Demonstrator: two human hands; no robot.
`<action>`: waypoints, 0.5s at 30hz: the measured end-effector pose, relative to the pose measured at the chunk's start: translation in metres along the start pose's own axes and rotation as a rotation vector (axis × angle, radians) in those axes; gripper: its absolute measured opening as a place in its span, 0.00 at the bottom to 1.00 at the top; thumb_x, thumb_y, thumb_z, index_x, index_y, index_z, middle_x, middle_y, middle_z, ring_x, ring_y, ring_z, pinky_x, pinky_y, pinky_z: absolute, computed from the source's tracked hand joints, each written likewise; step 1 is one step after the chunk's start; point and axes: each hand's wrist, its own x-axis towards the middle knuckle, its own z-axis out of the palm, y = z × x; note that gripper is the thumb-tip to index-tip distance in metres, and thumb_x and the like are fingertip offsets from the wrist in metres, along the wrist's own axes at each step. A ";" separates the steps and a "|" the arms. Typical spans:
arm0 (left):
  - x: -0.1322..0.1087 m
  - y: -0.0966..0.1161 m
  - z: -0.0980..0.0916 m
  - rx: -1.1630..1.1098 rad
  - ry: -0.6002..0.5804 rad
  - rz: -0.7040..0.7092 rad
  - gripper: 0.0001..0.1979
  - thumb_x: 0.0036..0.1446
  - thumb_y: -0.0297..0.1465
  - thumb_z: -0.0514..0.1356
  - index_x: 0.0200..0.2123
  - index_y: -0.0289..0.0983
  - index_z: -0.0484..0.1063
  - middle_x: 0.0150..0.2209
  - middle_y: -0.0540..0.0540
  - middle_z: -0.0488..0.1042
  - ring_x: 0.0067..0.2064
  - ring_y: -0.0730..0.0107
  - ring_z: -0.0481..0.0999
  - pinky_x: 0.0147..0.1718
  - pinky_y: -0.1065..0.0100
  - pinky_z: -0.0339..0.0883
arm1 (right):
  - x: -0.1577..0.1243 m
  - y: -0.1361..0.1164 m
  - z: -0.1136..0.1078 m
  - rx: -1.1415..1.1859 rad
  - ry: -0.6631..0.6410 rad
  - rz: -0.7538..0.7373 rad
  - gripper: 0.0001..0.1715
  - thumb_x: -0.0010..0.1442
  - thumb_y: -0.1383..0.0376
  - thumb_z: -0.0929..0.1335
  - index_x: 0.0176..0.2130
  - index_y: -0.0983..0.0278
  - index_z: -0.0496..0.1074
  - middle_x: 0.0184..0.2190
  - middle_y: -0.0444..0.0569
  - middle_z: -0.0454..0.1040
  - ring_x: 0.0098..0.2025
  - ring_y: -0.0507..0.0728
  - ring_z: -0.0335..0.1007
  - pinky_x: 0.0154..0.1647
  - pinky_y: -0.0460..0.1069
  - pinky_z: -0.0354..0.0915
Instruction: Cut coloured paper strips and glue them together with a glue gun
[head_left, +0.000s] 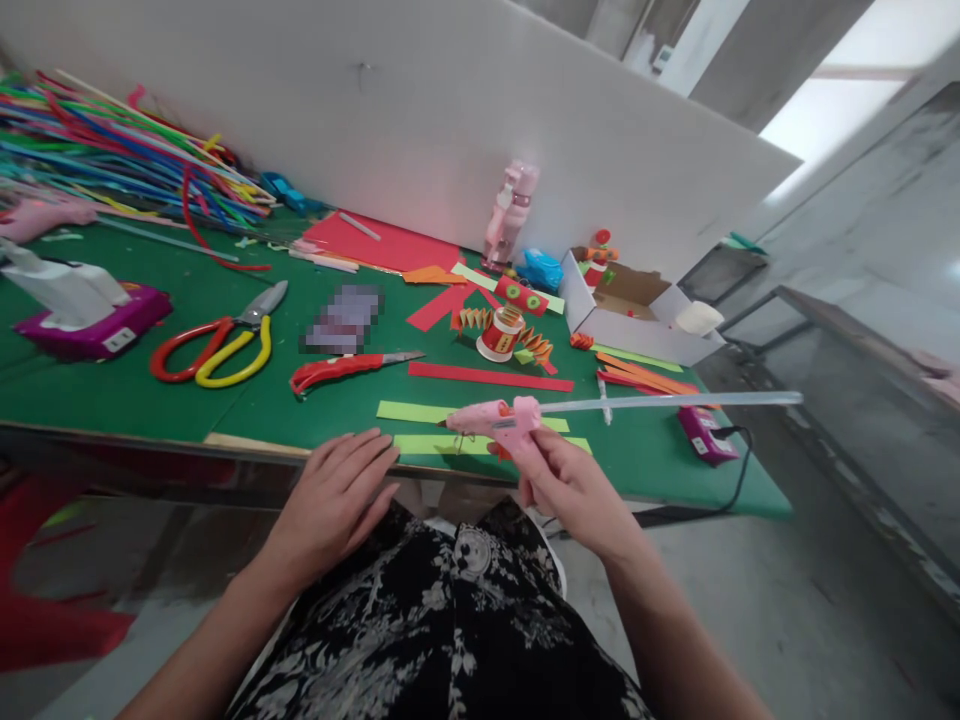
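My right hand is closed round the handle of a pink hot glue gun, its nozzle pointing left. A long translucent glue stick sticks out of the gun's back end to the right. Under the gun lie two light green paper strips along the table's near edge. My left hand rests flat at that edge, fingers stretched, its tips by the left end of the nearer strip. Beyond the strips are a red paper strip and a paper-cup figure with folded paper arms.
On the green table lie scissors, a red-handled utility knife and a tissue pack. Pipe cleaners heap at the far left. At right stand a white box and a purple box with a black cord.
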 end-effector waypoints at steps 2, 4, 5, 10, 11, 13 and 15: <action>-0.001 0.000 0.002 -0.009 -0.001 -0.011 0.20 0.63 0.29 0.57 0.58 0.37 0.67 0.53 0.39 0.77 0.58 0.54 0.73 0.56 0.51 0.65 | 0.004 -0.001 0.005 -0.071 -0.016 -0.046 0.19 0.67 0.52 0.63 0.35 0.64 0.70 0.20 0.42 0.68 0.22 0.51 0.63 0.25 0.45 0.60; -0.002 -0.001 0.003 -0.007 0.004 -0.006 0.19 0.63 0.29 0.57 0.57 0.37 0.67 0.53 0.38 0.77 0.58 0.54 0.73 0.56 0.52 0.65 | 0.008 -0.003 0.008 -0.132 -0.034 -0.101 0.17 0.68 0.55 0.62 0.39 0.64 0.71 0.21 0.42 0.68 0.23 0.51 0.64 0.27 0.46 0.61; -0.002 -0.001 0.003 -0.003 0.006 -0.004 0.19 0.62 0.29 0.57 0.56 0.36 0.68 0.53 0.38 0.77 0.58 0.54 0.73 0.56 0.52 0.65 | 0.009 -0.004 0.009 -0.158 -0.040 -0.129 0.17 0.68 0.55 0.62 0.42 0.65 0.72 0.20 0.41 0.68 0.23 0.52 0.64 0.28 0.46 0.61; -0.003 0.000 0.004 0.003 -0.001 -0.013 0.17 0.62 0.28 0.58 0.54 0.34 0.69 0.53 0.36 0.77 0.58 0.54 0.72 0.56 0.53 0.64 | 0.015 -0.007 0.014 -0.240 -0.046 -0.196 0.20 0.69 0.54 0.61 0.50 0.65 0.71 0.21 0.42 0.68 0.26 0.55 0.69 0.33 0.48 0.64; -0.003 0.000 0.004 -0.003 0.002 -0.017 0.18 0.62 0.28 0.57 0.55 0.35 0.69 0.53 0.37 0.77 0.58 0.54 0.72 0.56 0.53 0.64 | 0.016 -0.008 0.015 -0.245 -0.051 -0.195 0.20 0.70 0.54 0.60 0.50 0.64 0.70 0.21 0.42 0.69 0.27 0.56 0.70 0.34 0.49 0.64; -0.003 0.000 0.004 -0.017 0.009 -0.028 0.19 0.62 0.28 0.57 0.57 0.36 0.68 0.53 0.38 0.77 0.58 0.55 0.72 0.57 0.53 0.64 | 0.018 -0.008 0.016 -0.253 -0.062 -0.196 0.20 0.70 0.54 0.60 0.50 0.64 0.70 0.24 0.44 0.71 0.30 0.57 0.72 0.35 0.49 0.65; -0.004 0.001 0.005 -0.026 0.008 -0.041 0.21 0.63 0.28 0.56 0.59 0.37 0.67 0.53 0.39 0.77 0.58 0.55 0.72 0.57 0.52 0.64 | 0.019 -0.009 0.016 -0.260 -0.073 -0.199 0.20 0.70 0.55 0.60 0.50 0.64 0.70 0.27 0.47 0.75 0.32 0.57 0.74 0.36 0.49 0.66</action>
